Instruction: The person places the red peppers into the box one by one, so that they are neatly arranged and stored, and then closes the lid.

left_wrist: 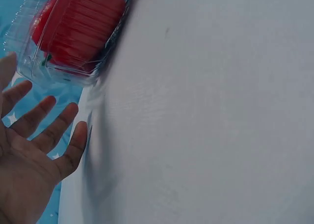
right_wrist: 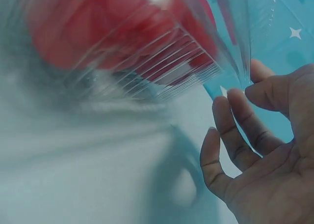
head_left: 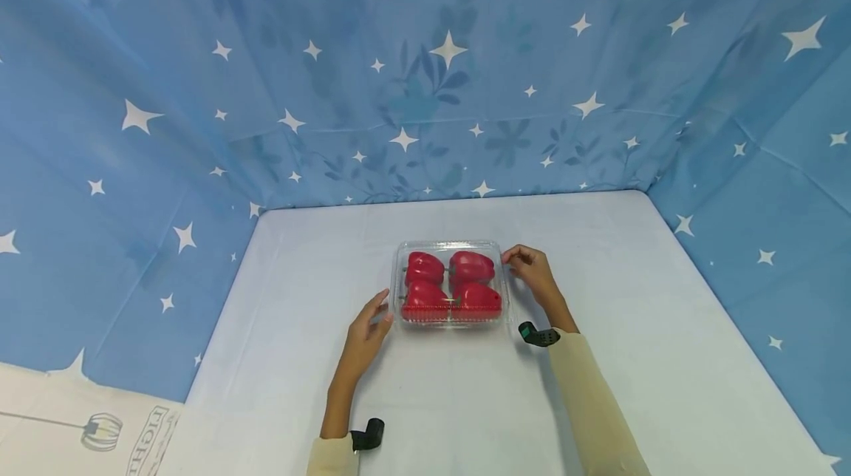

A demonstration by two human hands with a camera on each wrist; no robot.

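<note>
A clear plastic clamshell box [head_left: 452, 245] with several red bell peppers [head_left: 425, 295] inside lies on the white table, its lid down over them. At its left side is my left hand [head_left: 364, 335], fingers spread and slightly bent; in the left wrist view the hand [left_wrist: 29, 165] is close to the box [left_wrist: 29, 67] without gripping it. My right hand [head_left: 532, 269] is at the box's upper right corner. In the right wrist view, thumb and index finger of this hand [right_wrist: 270, 145] pinch the rim of the box [right_wrist: 240, 62], while the other fingers curve loosely below.
The white tablecloth [head_left: 665, 358] spreads around the box on all sides. Blue curtains with white stars [head_left: 452, 92] stand behind and along both sides of the table. A cream printed cloth [head_left: 66, 417] shows at the lower left.
</note>
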